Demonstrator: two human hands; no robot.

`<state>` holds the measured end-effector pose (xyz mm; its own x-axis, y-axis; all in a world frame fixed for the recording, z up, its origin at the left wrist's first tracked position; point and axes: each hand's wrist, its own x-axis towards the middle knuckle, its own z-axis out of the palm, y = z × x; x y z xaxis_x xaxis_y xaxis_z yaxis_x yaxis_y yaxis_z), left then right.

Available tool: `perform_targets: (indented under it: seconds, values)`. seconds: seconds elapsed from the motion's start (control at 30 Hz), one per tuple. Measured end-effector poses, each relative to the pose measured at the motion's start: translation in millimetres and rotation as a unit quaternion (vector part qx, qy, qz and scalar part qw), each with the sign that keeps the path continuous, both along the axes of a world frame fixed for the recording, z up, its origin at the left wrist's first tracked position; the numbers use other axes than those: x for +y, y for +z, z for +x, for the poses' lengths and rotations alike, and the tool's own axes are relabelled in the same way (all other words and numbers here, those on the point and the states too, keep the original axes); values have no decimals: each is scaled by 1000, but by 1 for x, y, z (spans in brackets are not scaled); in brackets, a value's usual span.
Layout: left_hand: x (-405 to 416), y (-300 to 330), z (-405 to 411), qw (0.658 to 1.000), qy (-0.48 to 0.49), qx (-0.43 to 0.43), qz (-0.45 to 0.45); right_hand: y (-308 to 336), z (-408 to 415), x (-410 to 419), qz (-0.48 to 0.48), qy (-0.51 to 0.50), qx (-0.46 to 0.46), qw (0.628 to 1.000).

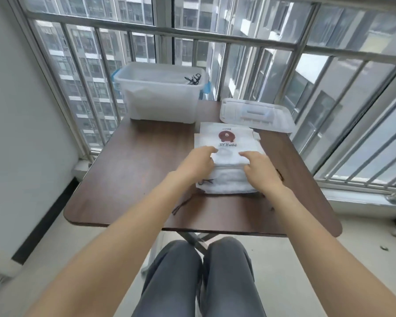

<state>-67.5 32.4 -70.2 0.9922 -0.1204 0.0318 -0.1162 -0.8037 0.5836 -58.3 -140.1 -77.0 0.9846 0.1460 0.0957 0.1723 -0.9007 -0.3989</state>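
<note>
A white folded garment (226,143) with a brown bear print and the word POPULAR lies on the brown table (133,179). Its near part is folded over into a thick roll. My left hand (199,162) grips the left end of that fold, fingers curled over its edge. My right hand (258,167) grips the right end the same way. A dark drawstring (181,205) trails from the garment toward the table's near edge.
A clear plastic storage box (160,92) stands at the table's far left with a dark cord inside. Its lid (256,115) lies flat at the far right. Window bars run behind and to the right. My knees (199,277) are under the near edge.
</note>
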Motion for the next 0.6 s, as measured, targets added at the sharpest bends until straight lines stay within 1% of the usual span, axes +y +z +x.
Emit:
perform_targets:
  seconds: [0.07,0.17,0.23,0.33,0.4,0.53,0.6]
  values:
    - [-5,-15,1,1000,-4,12,24,-9,1,-4,-2,-14,7,1000]
    - [-6,-32,5,999,22,-17,20,-16,2,-5,-25,-64,-28,997]
    - [-5,-37,8,997,58,-51,-8,-18,5,-4,-18,-75,-63,995]
    - [-3,-36,9,986,108,-111,-55,-17,6,-2,81,-80,-90,989]
    - [-1,-34,13,975,133,-159,-82,-15,5,-3,116,-88,-113,983]
    - [-3,-32,14,949,174,-221,-144,-14,3,-5,76,-102,-174,976]
    - [-7,-34,15,940,195,-228,-161,-16,1,-4,87,-106,-182,974]
